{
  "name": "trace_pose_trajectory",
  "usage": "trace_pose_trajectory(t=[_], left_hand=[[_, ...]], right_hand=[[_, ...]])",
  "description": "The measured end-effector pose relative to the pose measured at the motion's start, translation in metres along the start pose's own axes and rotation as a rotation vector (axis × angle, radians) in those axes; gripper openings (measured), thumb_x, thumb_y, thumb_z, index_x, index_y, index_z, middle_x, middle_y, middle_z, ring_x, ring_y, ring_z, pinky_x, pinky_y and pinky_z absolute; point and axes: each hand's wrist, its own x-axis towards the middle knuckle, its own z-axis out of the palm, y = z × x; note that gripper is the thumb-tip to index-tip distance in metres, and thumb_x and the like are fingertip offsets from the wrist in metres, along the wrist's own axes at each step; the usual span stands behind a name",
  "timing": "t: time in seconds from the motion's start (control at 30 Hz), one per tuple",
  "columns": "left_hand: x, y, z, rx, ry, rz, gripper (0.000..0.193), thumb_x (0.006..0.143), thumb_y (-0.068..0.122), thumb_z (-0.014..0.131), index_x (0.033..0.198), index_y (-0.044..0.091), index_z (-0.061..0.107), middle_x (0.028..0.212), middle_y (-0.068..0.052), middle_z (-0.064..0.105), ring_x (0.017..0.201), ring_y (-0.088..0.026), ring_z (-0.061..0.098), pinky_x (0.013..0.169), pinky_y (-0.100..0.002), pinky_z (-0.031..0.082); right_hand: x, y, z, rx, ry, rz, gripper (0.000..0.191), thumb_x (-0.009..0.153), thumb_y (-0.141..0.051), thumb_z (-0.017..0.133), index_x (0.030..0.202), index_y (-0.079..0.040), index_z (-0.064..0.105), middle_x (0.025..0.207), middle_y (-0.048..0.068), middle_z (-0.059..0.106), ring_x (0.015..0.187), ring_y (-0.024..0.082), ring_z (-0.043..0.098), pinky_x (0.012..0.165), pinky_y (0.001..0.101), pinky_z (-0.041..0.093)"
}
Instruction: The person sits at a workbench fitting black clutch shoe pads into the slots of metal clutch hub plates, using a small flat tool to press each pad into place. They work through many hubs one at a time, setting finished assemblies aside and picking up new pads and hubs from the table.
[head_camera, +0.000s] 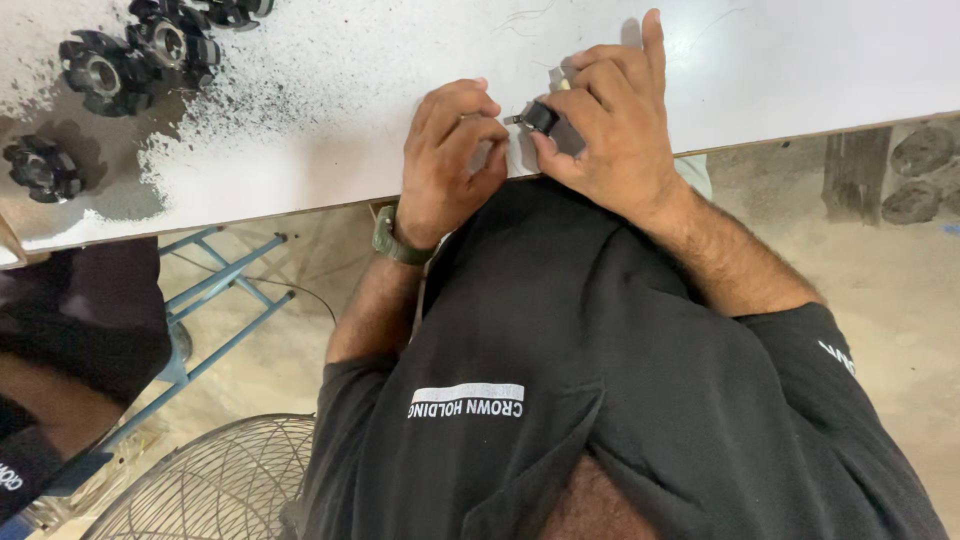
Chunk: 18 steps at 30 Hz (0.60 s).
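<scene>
Pinching a small black part (541, 116) between thumb and fingertips, the right hand (612, 120) sits just above the middle of the frame, over the near edge of the white worktop (800, 70); its index finger is stretched straight out toward the top of the frame while the other fingers curl around the piece, which looks like a way of steadying it. A short, pale metal stub shows at the part's left end, pointing toward the left hand (447, 150). That hand is curled into a loose fist just left of the part, fingertips pressed together as if gripping something thin, though whatever lies between them is hidden and I cannot tell what it is. Both hands rest close together at the worktop edge, probably so the wrists can brace against it. A green wristwatch (393, 240) is on the left wrist, below the hand. In the upper left of the frame several black toothed, gear-like parts (100, 72) lie well apart from the hands, set among a spread of dark dust or filings (240, 100) that fades toward the centre. Lower down, the person's black shirt (600, 380) fills the middle and right of the frame. A blue metal frame (215, 300) and a round wire fan guard (215, 485) sit at the lower left, above a sandy floor (900, 280).
</scene>
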Motion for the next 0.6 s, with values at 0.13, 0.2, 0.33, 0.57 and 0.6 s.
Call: trace_pose_trajectory(t=[0.13,0.2,0.33,0.57,0.6], left_hand=[[0.0,0.003,0.006,0.073,-0.025,0.074,0.025,0.086,-0.002,0.079,0.103,0.007,0.064,0.123,-0.007,0.058,0.129,-0.03,0.058,0.103,-0.046,0.051],[0.003,0.004,0.009,0.074,-0.002,0.094,0.024,0.086,-0.001,0.079,0.103,0.008,0.063,0.122,-0.006,0.058,0.126,-0.03,0.059,0.102,-0.046,0.051],[0.011,0.001,0.01,-0.004,0.002,-0.007,0.024,0.088,0.0,0.079,0.105,0.007,0.063,0.122,-0.007,0.06,0.114,-0.03,0.061,0.095,-0.044,0.052],[0.015,-0.002,0.004,-0.151,0.001,-0.134,0.022,0.09,-0.002,0.076,0.105,0.008,0.062,0.113,-0.008,0.067,0.102,-0.03,0.066,0.088,-0.042,0.055],[0.014,-0.001,0.001,-0.169,0.003,-0.143,0.022,0.091,-0.002,0.076,0.106,0.007,0.062,0.112,-0.007,0.067,0.102,-0.029,0.067,0.087,-0.041,0.055]], right_hand=[[0.0,0.0,0.001,0.001,-0.017,-0.003,0.03,0.088,-0.018,0.088,0.11,-0.006,0.071,0.113,0.01,0.056,0.129,0.029,0.052,0.131,0.0674,0.012],[0.001,0.0,0.001,-0.003,-0.035,-0.014,0.031,0.088,-0.018,0.088,0.11,-0.005,0.07,0.114,0.01,0.056,0.13,0.029,0.052,0.128,0.0658,0.012],[0.002,-0.003,0.002,0.014,-0.055,-0.056,0.032,0.088,-0.016,0.087,0.113,-0.005,0.071,0.113,0.01,0.056,0.13,0.03,0.052,0.131,0.0683,0.012],[0.003,-0.002,0.002,0.035,-0.047,-0.027,0.035,0.085,-0.016,0.087,0.115,-0.006,0.072,0.111,0.009,0.055,0.13,0.031,0.053,0.13,0.0697,0.012],[0.002,-0.002,0.001,0.041,-0.057,-0.021,0.035,0.085,-0.016,0.087,0.115,-0.006,0.072,0.111,0.009,0.055,0.129,0.03,0.053,0.13,0.0697,0.011]])
